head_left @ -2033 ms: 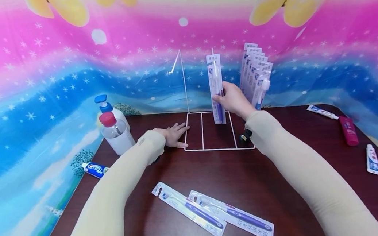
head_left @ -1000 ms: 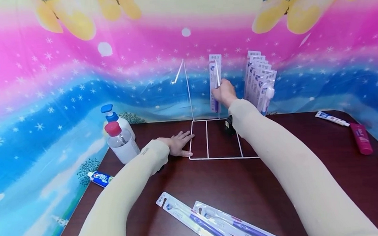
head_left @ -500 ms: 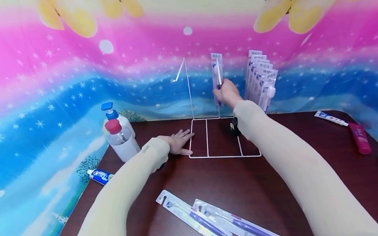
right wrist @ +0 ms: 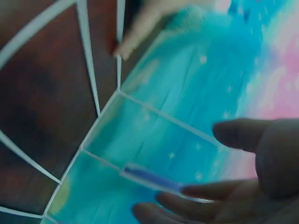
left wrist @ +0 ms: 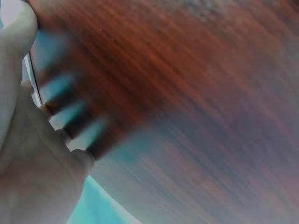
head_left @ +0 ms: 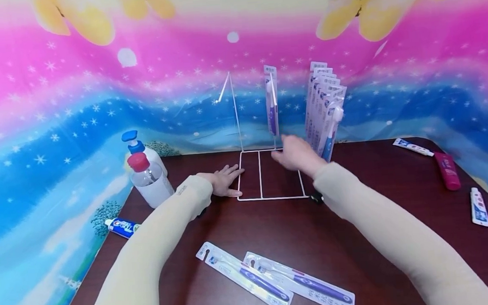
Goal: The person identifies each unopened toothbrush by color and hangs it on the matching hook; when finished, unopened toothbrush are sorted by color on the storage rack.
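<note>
A packaged toothbrush point(head_left: 271, 100) with a purple handle hangs upright from the middle prong of a white wire rack point(head_left: 260, 175). Just below and to the right of it is my right hand point(head_left: 297, 156), holding nothing; in the right wrist view its fingers point(right wrist: 215, 190) are spread near the purple toothbrush pack point(right wrist: 149, 176). My left hand point(head_left: 224, 180) rests on the table with fingers spread, fingertips right at the rack's left base wire. Several toothbrush packs point(head_left: 330, 104) hang in a row on the rack's right prong, while the left prong point(head_left: 223, 88) carries nothing.
Two purple toothbrush packs point(head_left: 246, 277) lie overlapping on the dark table point(head_left: 183, 251) in front. Left stand a red-capped bottle point(head_left: 148, 180) and a blue-pump bottle point(head_left: 130, 136), beside a blue toothpaste tube point(head_left: 121, 227). Several tubes point(head_left: 447, 171) lie at the right. A patterned cloth hangs behind.
My right hand carried the toothbrush pack back along the middle prong, then let go and lowered toward the rack base. My left hand stayed at the rack's left edge.
</note>
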The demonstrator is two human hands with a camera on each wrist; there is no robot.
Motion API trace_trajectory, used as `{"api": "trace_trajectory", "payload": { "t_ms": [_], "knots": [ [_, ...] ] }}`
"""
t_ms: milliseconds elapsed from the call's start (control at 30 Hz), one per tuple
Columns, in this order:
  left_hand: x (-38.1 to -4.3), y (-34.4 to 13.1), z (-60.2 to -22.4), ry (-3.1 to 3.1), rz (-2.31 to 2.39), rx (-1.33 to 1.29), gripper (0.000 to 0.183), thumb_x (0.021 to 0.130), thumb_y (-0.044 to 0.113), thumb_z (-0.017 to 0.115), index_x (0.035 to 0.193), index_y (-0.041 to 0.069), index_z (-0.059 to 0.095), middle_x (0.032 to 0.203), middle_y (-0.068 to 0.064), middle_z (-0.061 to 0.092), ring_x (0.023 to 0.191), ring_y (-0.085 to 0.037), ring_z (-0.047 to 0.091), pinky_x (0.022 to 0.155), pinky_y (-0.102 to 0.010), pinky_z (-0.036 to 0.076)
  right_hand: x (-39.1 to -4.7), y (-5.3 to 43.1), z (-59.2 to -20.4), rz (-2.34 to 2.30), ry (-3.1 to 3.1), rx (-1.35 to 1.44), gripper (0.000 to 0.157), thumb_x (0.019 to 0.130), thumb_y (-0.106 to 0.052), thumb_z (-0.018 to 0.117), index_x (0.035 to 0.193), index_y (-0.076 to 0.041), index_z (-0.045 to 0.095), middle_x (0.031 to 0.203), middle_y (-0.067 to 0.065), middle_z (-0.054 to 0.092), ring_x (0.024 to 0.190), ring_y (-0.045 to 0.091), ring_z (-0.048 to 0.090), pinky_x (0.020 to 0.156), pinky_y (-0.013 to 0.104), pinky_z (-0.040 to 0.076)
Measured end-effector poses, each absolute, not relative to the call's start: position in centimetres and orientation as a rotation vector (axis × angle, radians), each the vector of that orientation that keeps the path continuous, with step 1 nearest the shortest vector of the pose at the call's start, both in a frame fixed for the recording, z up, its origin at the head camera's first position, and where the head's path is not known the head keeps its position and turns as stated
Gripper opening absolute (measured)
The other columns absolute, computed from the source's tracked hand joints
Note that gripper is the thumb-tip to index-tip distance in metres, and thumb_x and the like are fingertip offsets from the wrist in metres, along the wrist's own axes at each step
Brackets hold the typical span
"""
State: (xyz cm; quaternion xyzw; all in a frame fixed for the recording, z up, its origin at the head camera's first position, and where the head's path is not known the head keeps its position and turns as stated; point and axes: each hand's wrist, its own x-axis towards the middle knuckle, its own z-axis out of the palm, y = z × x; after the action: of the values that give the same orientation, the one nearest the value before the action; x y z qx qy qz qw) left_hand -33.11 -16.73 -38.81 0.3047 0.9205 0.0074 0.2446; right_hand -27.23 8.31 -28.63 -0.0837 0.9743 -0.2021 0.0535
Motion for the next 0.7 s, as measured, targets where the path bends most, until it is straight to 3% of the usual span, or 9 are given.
{"api": "trace_trajectory", "payload": {
  "t_ms": [167,333,433,567,700],
  "knots": [
    [-33.1,-16.9,-38.8,2.514,0.022,0.81,0.084,0.089,0.055,0.048,0.149,0.017,0.003,0.153,-0.01,-0.005,0.137,-0.035,-0.004,0.107,-0.052,0.01,-21.6,9.0,-31.2,-0.447,2.93,-0.534,0.057,0.088,-0.036,0.059,0.133,-0.002,0.048,0.129,0.015,0.051,0.119,0.032,0.046,0.098,0.046,0.036],
    [-32.9,-16.8,-38.7,2.516,0.02,0.808,0.084,0.089,0.055,0.047,0.149,0.017,0.003,0.153,-0.01,-0.005,0.137,-0.034,-0.005,0.108,-0.051,0.009,-15.6,10.2,-33.6,-0.382,2.815,-0.786,0.051,0.084,-0.037,0.065,0.122,-0.003,0.059,0.115,0.011,0.061,0.11,0.027,0.054,0.093,0.042,0.041],
    [-32.9,-16.7,-38.7,2.517,0.023,0.817,0.084,0.088,0.056,0.047,0.149,0.017,0.004,0.153,-0.01,-0.005,0.137,-0.034,-0.004,0.108,-0.051,0.009,-12.1,11.0,-34.8,-0.381,2.764,-0.915,0.056,0.079,-0.041,0.069,0.119,-0.003,0.061,0.107,0.009,0.063,0.099,0.024,0.058,0.086,0.039,0.045],
    [-33.0,-16.8,-38.8,2.513,0.023,0.82,0.085,0.088,0.056,0.047,0.149,0.017,0.003,0.153,-0.01,-0.004,0.137,-0.034,-0.004,0.107,-0.051,0.01,-8.6,11.5,-36.1,-0.35,2.796,-1.024,0.071,0.068,-0.048,0.075,0.12,-0.001,0.06,0.095,0.003,0.058,0.079,0.016,0.056,0.066,0.033,0.048],
    [-33.1,-16.7,-38.9,2.508,0.038,0.82,0.085,0.088,0.055,0.049,0.149,0.016,0.004,0.153,-0.011,-0.004,0.137,-0.035,-0.004,0.107,-0.052,0.01,-6.7,11.6,-36.9,-0.265,2.882,-0.999,0.084,0.06,-0.05,0.079,0.124,-0.002,0.056,0.099,0.003,0.055,0.082,0.018,0.055,0.06,0.034,0.047]
  ]
}}
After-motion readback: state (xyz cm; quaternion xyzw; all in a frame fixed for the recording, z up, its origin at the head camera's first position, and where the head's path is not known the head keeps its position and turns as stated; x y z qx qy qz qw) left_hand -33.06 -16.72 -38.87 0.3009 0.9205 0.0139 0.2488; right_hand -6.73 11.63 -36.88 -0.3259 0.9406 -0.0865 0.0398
